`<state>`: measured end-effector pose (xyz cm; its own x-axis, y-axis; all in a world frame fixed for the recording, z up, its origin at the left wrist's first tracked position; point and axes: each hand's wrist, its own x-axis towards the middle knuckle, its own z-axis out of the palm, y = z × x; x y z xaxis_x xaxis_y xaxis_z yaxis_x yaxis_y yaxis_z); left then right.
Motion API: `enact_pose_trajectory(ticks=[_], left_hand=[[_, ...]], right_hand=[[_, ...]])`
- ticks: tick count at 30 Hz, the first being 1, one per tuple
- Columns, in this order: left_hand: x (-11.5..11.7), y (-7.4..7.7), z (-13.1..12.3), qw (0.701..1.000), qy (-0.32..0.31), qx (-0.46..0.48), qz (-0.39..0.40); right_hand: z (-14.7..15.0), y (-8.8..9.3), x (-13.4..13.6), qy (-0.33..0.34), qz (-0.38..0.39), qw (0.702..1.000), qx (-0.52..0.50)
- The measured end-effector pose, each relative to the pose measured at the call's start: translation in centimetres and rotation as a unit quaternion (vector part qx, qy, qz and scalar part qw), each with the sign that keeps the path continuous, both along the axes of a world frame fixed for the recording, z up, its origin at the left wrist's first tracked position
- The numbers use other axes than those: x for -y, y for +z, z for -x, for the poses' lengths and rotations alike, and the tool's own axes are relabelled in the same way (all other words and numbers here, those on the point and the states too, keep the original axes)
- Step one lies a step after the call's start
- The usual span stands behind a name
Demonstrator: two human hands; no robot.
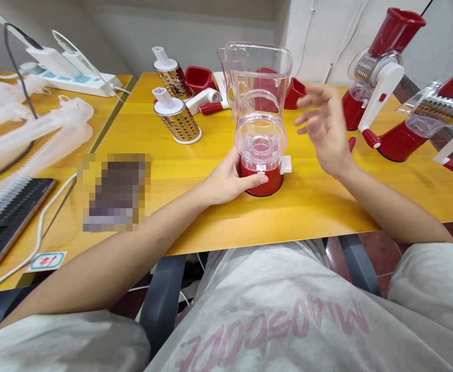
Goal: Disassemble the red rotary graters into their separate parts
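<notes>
one left hand (pixel 228 179) holds the red base (pixel 273 181), likely to steady the clear body (pixel 260 98) above; the right hand (pixel 326 133) hovers empty, fingers loosely spread.

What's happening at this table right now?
A person's left hand holds the red base of a clear body standing upright on the table. The right hand is raised beside it, fingers loosely curled, holding nothing. No drum is in the clear body; two metal drums are on the table off to its left. Two assembled graters stand to the right.
</notes>
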<state>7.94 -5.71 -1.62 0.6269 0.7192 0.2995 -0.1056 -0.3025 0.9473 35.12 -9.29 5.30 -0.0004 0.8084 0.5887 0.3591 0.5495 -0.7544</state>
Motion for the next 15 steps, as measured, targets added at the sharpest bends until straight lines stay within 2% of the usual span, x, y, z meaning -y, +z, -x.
enact_pose_trajectory(ticks=[2,4,7,8,9,11,13,15], left_hand=[[0.1,0.1,-0.1,1.0,-0.003,0.003,0.008],[0.4,0.3,-0.2,1.0,0.001,0.011,0.019],[1.2,0.8,-0.5,0.999,0.018,0.019,0.04],[1.4,0.9,-0.5,0.999,0.024,0.021,0.044],[1.6,1.0,-0.6,0.998,0.027,0.022,0.049],[1.7,1.0,-0.5,0.998,0.029,0.025,0.056],[1.5,1.0,-0.5,0.998,0.017,0.024,0.056],[1.2,1.0,-0.4,0.998,-0.011,0.015,0.055]], right_hand=[[0.4,3.8,0.4,0.005,-0.069,0.997,0.035],[1.5,8.2,1.4,0.029,-0.11,0.978,0.174],[4.3,13.9,2.6,-0.03,-0.055,0.924,0.377],[5.4,15.2,2.7,-0.067,-0.005,0.882,0.467],[6.4,16.2,2.6,-0.104,0.013,0.852,0.513],[7.7,17.4,2.0,-0.114,0.019,0.814,0.57],[7.9,18.0,1.1,-0.045,-0.003,0.811,0.583],[6.7,18.4,0.3,0.075,-0.015,0.811,0.58]])
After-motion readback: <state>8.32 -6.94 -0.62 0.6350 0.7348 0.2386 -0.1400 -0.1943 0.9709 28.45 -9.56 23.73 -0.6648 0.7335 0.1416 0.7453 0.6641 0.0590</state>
